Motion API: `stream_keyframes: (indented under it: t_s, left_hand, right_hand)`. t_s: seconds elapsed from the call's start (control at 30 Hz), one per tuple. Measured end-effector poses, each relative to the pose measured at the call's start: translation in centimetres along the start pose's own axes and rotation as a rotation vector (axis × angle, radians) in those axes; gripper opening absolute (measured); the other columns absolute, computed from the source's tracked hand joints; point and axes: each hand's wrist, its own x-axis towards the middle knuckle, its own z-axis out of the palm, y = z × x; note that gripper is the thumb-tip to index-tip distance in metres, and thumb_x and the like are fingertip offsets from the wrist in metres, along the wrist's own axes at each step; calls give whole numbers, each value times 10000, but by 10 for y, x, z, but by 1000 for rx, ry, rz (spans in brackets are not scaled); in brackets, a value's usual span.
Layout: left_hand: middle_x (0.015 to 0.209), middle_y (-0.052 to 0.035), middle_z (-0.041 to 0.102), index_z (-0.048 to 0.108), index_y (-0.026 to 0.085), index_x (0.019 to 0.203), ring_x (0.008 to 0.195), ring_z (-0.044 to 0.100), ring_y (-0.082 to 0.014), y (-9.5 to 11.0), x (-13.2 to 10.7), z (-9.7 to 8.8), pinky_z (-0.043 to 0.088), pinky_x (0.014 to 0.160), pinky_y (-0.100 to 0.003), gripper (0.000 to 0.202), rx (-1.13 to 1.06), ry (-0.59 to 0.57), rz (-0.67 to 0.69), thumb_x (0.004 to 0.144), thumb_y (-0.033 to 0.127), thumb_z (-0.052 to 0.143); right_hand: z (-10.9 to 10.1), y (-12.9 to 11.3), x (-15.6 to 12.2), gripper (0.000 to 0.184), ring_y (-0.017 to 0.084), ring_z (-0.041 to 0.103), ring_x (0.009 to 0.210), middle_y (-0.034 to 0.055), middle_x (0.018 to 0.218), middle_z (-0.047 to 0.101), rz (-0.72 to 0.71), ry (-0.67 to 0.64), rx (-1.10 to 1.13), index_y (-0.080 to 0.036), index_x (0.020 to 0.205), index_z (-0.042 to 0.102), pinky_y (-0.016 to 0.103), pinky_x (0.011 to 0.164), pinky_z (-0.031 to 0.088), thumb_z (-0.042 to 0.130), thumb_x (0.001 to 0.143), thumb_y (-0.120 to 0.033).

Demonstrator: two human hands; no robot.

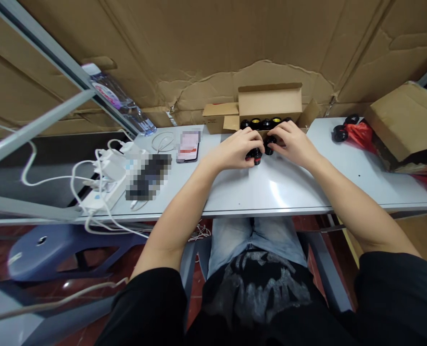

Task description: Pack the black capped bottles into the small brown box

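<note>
My left hand point(237, 150) has its fingers closed round a small black round part with a red ring point(257, 158), just above the table. Beside it, my right hand point(293, 143) grips another small black round part point(269, 145) between thumb and fingers. Both hands are in front of an open cardboard box point(270, 101) with its flaps up. Inside the box stand several black round parts point(267, 123), some showing yellow rims. My fingers hide some of the box's front and much of the held parts.
A phone point(188, 147) with a lit screen lies left of my hands, near a blurred-out dark object point(149, 177). A power strip point(103, 190) with white plugs and cables is farther left. A water bottle point(121, 101) leans behind the frame. Right: a carton point(408, 125), red bags point(361, 134), black parts point(340, 133).
</note>
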Motion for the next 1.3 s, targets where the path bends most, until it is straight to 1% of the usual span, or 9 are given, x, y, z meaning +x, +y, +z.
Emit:
stream_keyframes:
  t_s: [0.17,0.3,0.4,0.5,0.63,0.83,1.03,1.17,1.3]
  left_hand:
    - [1364,-143,822,858,279,1270,1315,728,-392,2,0,-5,618,1243,-626,295,-38,89,-55,984,248,795]
    - [1159,-124,820,822,252,1185,1100,770,-347,2,-3,-14,634,1004,-491,254,19,126,-193,1052,468,837]
    - [899,-50,780,757,264,1092,842,726,-273,-2,-5,-18,514,813,-398,331,26,190,-325,1153,586,709]
    - [807,-25,761,702,280,1019,769,705,-248,-9,-6,-13,428,764,-378,390,54,291,-366,1207,609,609]
    - [757,-16,729,694,281,992,729,696,-245,-15,-3,4,365,731,-372,373,95,270,-323,1185,598,661]
    - [780,-33,756,737,264,994,740,733,-241,-23,0,28,380,719,-381,361,183,293,-256,1206,543,653]
    - [949,-90,827,794,238,1054,903,796,-267,-29,7,11,490,808,-387,377,218,389,-418,1252,486,590]
    - [1362,-177,847,879,205,1266,1225,828,-349,-38,35,-16,592,1025,-431,253,250,199,-569,1197,373,703]
    - [1497,-204,829,921,195,1381,1362,812,-415,-51,64,-29,636,1132,-481,344,288,-101,-606,1046,266,880]
  right_hand:
    - [-6,16,2,316,466,729,1296,169,1254,831,103,144,-42,-318,1303,819,740,1172,609,523,1220,-390]
    - [-11,36,1,339,486,746,1271,178,1237,859,188,213,-92,-302,1215,808,771,1179,584,473,1173,-320]
    - [-10,49,0,304,472,761,1205,180,1221,856,235,242,-57,-304,1219,817,754,1168,620,540,1093,-296]
    - [-6,61,0,382,447,783,1232,195,1315,843,232,235,-29,-292,1327,842,708,1187,655,554,1076,-282]
    - [0,70,4,476,433,766,1372,219,1443,801,223,175,-75,-250,1413,863,675,1288,618,471,1145,-275]
    - [-6,47,17,585,521,629,1562,243,1534,829,426,-37,-286,-206,1480,878,759,1375,409,374,1220,-353]
    - [-19,27,26,727,485,648,1544,265,1419,860,465,-296,-371,-201,1399,894,747,1343,380,202,1272,-381]
    - [-22,21,26,757,501,653,1541,287,1422,836,467,-324,-387,-165,1422,899,726,1354,394,185,1272,-369]
    - [-28,18,19,727,481,624,1599,277,1539,760,444,-199,-305,-202,1638,832,689,1424,374,240,1294,-444]
